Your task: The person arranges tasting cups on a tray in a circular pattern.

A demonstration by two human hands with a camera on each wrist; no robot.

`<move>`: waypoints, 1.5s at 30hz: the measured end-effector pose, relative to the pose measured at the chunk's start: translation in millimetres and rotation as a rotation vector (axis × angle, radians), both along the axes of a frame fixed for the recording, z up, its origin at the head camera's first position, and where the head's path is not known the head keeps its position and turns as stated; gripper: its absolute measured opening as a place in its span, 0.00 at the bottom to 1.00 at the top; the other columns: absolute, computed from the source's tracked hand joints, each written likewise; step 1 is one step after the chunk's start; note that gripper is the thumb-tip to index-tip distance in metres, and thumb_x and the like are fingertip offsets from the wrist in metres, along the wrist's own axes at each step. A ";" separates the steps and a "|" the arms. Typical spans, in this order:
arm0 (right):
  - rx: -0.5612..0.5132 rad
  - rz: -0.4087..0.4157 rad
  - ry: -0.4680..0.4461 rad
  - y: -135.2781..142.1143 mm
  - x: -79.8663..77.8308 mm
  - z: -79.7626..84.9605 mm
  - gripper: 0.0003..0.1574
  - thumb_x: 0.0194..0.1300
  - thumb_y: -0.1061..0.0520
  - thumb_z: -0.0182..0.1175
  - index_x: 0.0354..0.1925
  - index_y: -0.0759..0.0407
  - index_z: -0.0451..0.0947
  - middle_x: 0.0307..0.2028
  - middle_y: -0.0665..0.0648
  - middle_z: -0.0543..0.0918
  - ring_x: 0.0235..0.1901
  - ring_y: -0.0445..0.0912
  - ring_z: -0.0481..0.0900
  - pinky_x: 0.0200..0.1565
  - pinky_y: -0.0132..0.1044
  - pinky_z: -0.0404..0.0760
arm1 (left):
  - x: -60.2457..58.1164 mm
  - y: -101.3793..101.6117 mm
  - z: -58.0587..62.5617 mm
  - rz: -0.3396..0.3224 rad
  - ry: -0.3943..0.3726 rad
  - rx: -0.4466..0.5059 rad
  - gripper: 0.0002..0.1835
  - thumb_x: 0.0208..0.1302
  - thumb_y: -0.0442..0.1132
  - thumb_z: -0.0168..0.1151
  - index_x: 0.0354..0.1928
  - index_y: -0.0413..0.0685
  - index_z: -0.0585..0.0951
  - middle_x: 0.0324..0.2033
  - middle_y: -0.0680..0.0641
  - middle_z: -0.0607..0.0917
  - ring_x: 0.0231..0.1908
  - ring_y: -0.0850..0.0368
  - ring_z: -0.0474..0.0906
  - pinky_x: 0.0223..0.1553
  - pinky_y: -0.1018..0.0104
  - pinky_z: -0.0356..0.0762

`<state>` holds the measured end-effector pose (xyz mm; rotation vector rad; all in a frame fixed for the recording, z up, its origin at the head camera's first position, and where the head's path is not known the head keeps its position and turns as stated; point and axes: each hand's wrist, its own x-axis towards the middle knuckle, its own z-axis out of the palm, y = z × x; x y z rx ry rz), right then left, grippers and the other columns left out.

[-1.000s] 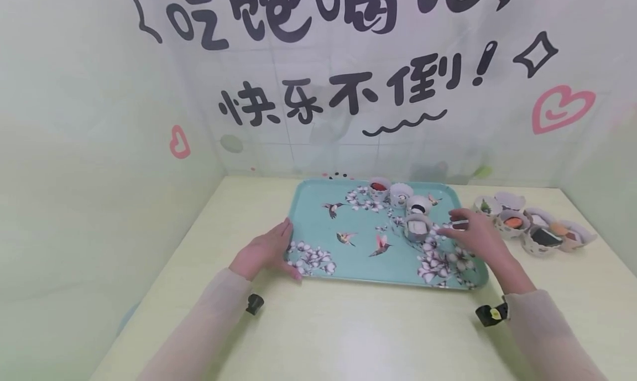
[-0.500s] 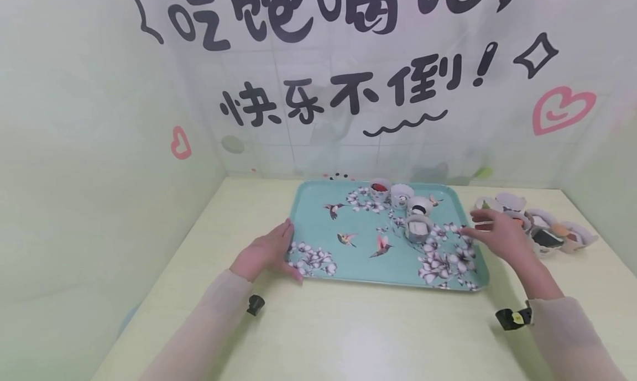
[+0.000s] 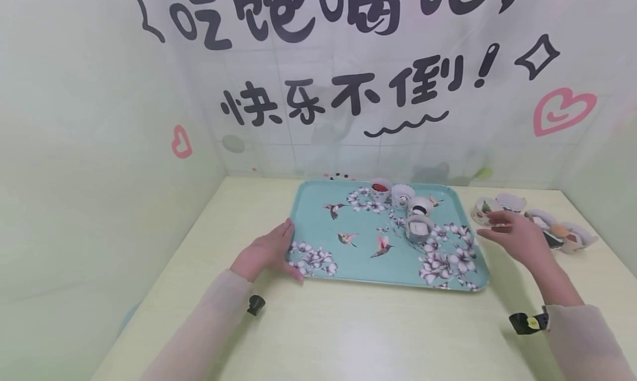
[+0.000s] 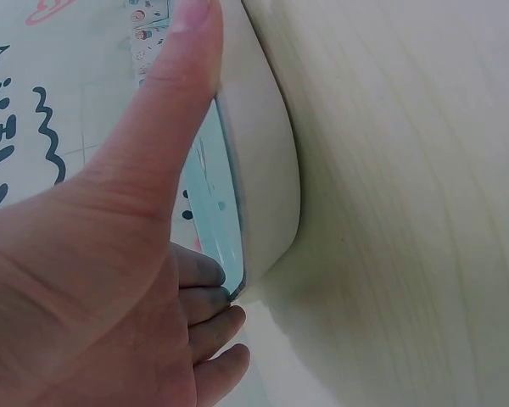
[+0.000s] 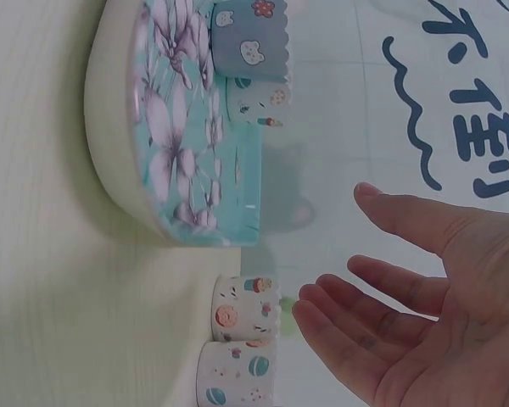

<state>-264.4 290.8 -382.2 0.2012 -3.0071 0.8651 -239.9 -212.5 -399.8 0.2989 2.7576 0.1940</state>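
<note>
My left hand (image 3: 266,252) rests against the front left corner of a light blue tray (image 3: 313,196) printed with flowers and birds. In the left wrist view, its thumb lies straight along the tray's rim and its loosely bent fingers touch the corner. My right hand (image 3: 520,240), holding nothing, hovers with relaxed fingers between the tray and a cluster of paper cups at the right. Nearest its fingertips is a paper cup (image 3: 483,209) with something green inside; the hand hides part of the cluster. On the tray stand several more patterned cups, including a grey one (image 3: 418,230) with a white piece inside.
Behind the tray's back edge rises a wall covering (image 3: 328,143) with large black lettering. In the right cluster, one paper cup (image 3: 572,240) lies open to view at the far right. Pale table surface (image 3: 338,337) extends in front of the tray.
My right hand has moved right, from over the tray's right side to beside the cup cluster. The left hand stays at the tray corner; the cups on the tray have not moved.
</note>
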 end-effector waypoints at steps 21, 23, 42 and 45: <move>-0.010 -0.077 0.071 40.8 5.3 -2.3 0.31 0.67 0.46 0.65 0.55 0.70 0.76 0.50 0.76 0.82 0.49 0.69 0.82 0.31 0.31 0.81 | -0.5 0.5 -0.9 -0.012 0.004 -0.013 0.76 0.37 0.70 0.76 0.77 0.33 0.46 0.79 0.34 0.45 0.79 0.39 0.45 0.77 0.49 0.56; -0.013 -0.081 0.064 44.7 6.4 -1.5 0.32 0.67 0.46 0.64 0.56 0.70 0.76 0.51 0.77 0.81 0.50 0.70 0.82 0.30 0.28 0.78 | -0.5 0.6 -0.6 -0.011 0.004 -0.015 0.76 0.37 0.70 0.76 0.78 0.33 0.46 0.79 0.34 0.45 0.79 0.39 0.45 0.77 0.49 0.56; 0.023 -0.178 0.046 69.9 20.6 0.0 0.41 0.69 0.42 0.61 0.60 0.78 0.70 0.57 0.82 0.73 0.55 0.78 0.71 0.45 0.65 0.76 | 1.0 1.3 1.4 0.009 -0.004 -0.002 0.76 0.37 0.69 0.77 0.78 0.34 0.45 0.79 0.35 0.44 0.79 0.40 0.44 0.78 0.50 0.55; 0.012 -0.188 0.035 74.0 23.1 -1.2 0.42 0.70 0.42 0.59 0.60 0.80 0.67 0.57 0.83 0.72 0.55 0.79 0.69 0.47 0.67 0.73 | 0.8 1.1 0.9 0.003 -0.004 -0.006 0.76 0.37 0.69 0.77 0.78 0.34 0.45 0.79 0.35 0.44 0.79 0.40 0.44 0.77 0.49 0.56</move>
